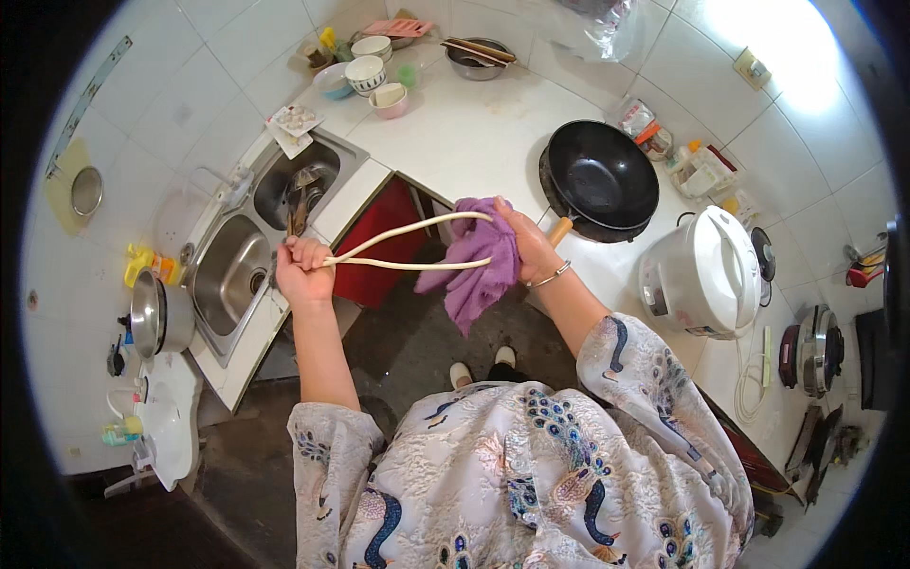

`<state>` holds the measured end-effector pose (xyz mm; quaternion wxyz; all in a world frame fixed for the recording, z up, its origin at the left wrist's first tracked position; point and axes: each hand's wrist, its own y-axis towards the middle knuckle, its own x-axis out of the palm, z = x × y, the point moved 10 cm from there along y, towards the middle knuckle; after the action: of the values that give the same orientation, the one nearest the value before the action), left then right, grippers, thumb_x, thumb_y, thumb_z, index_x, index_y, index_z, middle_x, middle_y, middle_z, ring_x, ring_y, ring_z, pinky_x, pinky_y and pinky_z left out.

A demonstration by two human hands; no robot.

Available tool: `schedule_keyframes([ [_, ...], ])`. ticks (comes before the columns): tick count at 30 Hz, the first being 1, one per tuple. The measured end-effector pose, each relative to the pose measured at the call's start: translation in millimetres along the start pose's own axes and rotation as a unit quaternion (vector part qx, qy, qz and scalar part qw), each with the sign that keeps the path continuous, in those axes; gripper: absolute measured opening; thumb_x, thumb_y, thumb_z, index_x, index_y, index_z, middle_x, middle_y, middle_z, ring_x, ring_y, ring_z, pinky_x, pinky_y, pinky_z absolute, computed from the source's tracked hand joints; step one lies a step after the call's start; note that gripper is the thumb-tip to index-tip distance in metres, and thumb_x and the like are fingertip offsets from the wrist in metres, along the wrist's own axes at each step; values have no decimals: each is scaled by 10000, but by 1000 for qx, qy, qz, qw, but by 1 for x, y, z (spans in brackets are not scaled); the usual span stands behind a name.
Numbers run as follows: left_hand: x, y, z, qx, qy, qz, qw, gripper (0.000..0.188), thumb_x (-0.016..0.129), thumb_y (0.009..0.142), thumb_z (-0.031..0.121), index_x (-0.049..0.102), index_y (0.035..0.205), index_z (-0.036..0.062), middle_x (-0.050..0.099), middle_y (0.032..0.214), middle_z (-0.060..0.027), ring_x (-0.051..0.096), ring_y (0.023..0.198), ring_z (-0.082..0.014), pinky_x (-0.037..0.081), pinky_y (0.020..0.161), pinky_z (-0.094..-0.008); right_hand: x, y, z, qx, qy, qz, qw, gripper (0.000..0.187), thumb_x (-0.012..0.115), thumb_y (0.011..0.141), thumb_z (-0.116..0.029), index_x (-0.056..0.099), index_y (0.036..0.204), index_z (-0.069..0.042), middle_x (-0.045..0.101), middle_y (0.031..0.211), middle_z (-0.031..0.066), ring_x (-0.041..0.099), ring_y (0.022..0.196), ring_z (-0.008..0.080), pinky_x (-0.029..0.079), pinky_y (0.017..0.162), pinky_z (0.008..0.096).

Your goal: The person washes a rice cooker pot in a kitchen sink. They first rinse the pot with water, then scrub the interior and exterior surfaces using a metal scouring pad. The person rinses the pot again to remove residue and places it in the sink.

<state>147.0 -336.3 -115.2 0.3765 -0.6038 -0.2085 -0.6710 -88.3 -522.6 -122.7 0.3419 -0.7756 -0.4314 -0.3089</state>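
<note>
A cream-coloured cord [403,228], doubled into two strands, stretches between my hands over the floor gap in front of the counter. My left hand [305,270] is closed around the point where the strands meet, close to the sink's edge. A purple cloth [469,270] is bunched in my right hand [531,248], and its loose part hangs down. Both strands run into the cloth, which hides their far part and some of my right fingers. A wooden pan handle [560,229] lies just beyond my right wrist.
A steel double sink [232,270] with utensils in its far basin is on the left. To the right stand a black wok [603,175] and a white rice cooker [701,275]. Several bowls [366,74] sit at the back. A red cabinet panel [377,247] shows below the counter.
</note>
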Motion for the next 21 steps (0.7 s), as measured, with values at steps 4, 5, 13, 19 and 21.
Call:
schedule_keyframes([
  [4,7,1,-31,30,54,5,998,311,337,968,284,500,868,38,470,704,-50,463,639,-174,426,648,-312,-8,-2,-23,-36,135,11,990,317,493,916,-298,542,1073,-27,617,978,107,620,866,214,537,743,342],
  [5,3,5,-37,37,63,-2,997,308,341,967,281,512,896,35,504,743,-62,503,690,-193,453,714,-333,-12,-2,-28,-40,109,3,993,304,498,913,-271,532,1091,-28,613,986,105,617,874,213,537,745,345],
  [13,20,17,-76,-32,92,-37,995,294,350,971,268,508,873,40,405,628,1,341,483,-94,335,505,-238,-61,22,-53,-25,36,35,998,274,505,910,-296,496,993,-35,560,780,79,633,674,259,550,595,346],
  [19,11,13,-83,-19,268,67,961,378,351,959,377,543,950,52,370,564,20,239,417,-76,223,404,-227,-102,45,-58,-53,-64,129,988,328,552,879,-352,540,876,-24,527,711,40,589,637,193,495,584,312],
  [21,18,4,-80,14,288,79,954,446,302,952,440,547,953,67,384,567,11,232,401,-77,212,386,-230,-113,54,-73,-123,-223,174,951,310,572,870,-320,569,864,-10,542,730,26,556,655,138,465,612,276],
])
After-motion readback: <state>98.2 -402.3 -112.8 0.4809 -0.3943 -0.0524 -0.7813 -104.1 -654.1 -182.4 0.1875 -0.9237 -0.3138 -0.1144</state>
